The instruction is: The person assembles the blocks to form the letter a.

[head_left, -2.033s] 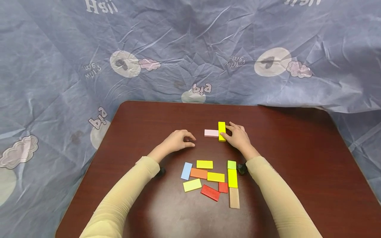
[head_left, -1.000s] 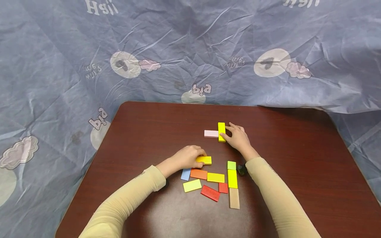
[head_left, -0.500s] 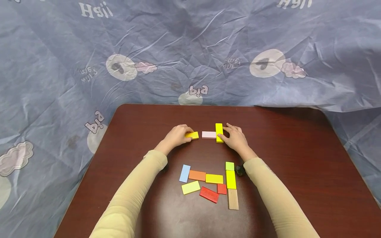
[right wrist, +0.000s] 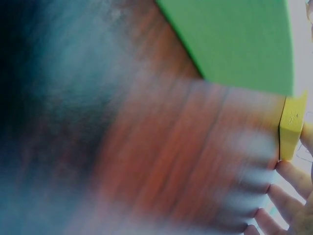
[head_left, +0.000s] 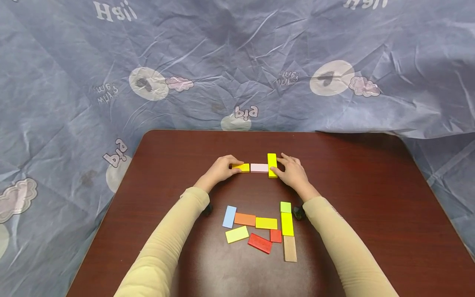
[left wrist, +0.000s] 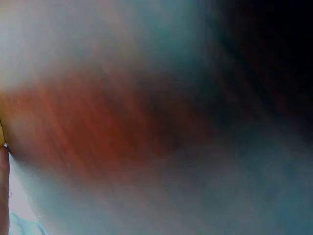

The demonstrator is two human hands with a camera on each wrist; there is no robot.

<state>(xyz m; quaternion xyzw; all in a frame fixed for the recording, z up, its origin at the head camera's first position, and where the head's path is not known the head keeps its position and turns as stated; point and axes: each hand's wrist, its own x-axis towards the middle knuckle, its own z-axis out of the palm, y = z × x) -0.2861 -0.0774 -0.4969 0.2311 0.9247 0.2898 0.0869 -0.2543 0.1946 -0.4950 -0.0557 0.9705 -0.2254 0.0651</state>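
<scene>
My left hand (head_left: 222,168) pinches an orange-yellow block (head_left: 243,167) between thumb and fingers, low at the table's far middle. A narrow gap parts its right end from a pale pink block (head_left: 259,168), which lies in line with it. The pink block's right end meets a bright yellow block (head_left: 272,160) set crosswise. My right hand (head_left: 295,171) holds that yellow block from its right side, thumb over the near part. In the right wrist view, fingertips reach the yellow block (right wrist: 292,125). The left wrist view is mostly blurred, with a finger (left wrist: 4,188) at its left edge.
Nearer me lie blue (head_left: 229,216), orange (head_left: 245,219), yellow (head_left: 266,223), pale yellow (head_left: 237,234) and red (head_left: 259,243) blocks. A small red block (head_left: 276,236) sits beside a column of green (head_left: 285,207), yellow (head_left: 287,224) and plain wood (head_left: 290,248) blocks.
My left hand came down to the orange-yellow block, took hold of it among the nearer blocks, and carried it away from me to the pink block's left end. My right hand stays at the yellow block.
</scene>
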